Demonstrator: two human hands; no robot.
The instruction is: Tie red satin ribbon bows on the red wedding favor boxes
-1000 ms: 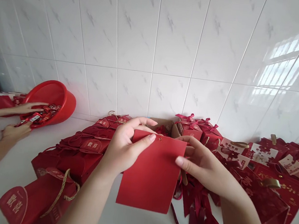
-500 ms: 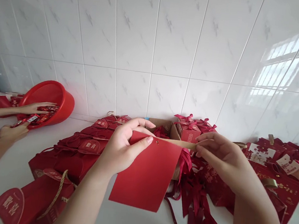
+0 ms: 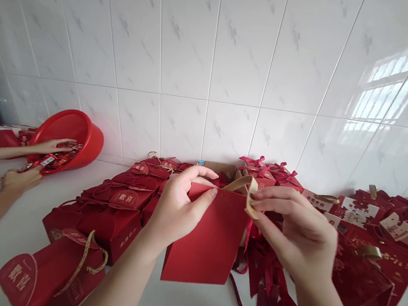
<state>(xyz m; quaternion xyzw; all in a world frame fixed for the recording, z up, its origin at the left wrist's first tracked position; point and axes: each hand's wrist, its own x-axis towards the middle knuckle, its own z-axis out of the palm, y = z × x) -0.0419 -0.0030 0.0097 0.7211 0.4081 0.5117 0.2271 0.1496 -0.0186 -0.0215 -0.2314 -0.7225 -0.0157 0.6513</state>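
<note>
My left hand point(image 3: 186, 207) pinches the top edge of a red gift box point(image 3: 204, 244) between thumb and fingers, holding it up over the white counter. A beige-gold ribbon point(image 3: 251, 193) runs from the top of the box and bends over at the right. Its end is pinched between the thumb and fingers of my right hand point(image 3: 294, 232), just right of the box. Where the ribbon meets the box is partly hidden behind my left fingers. Loose dark red ribbons point(image 3: 273, 283) lie beneath my right hand.
Finished red boxes point(image 3: 109, 206) fill the left-centre, one with a rope handle point(image 3: 84, 262). Red bags point(image 3: 380, 251) stand at right. An open carton point(image 3: 220, 167) sits by the tiled wall. At far left another person's hands point(image 3: 20, 179) hold wrapped sweets at a tipped red basin point(image 3: 92, 143).
The ribbon, stretched straight to the right before, now curves up and folds over. My right hand has turned and come closer to the box. The box hangs straighter.
</note>
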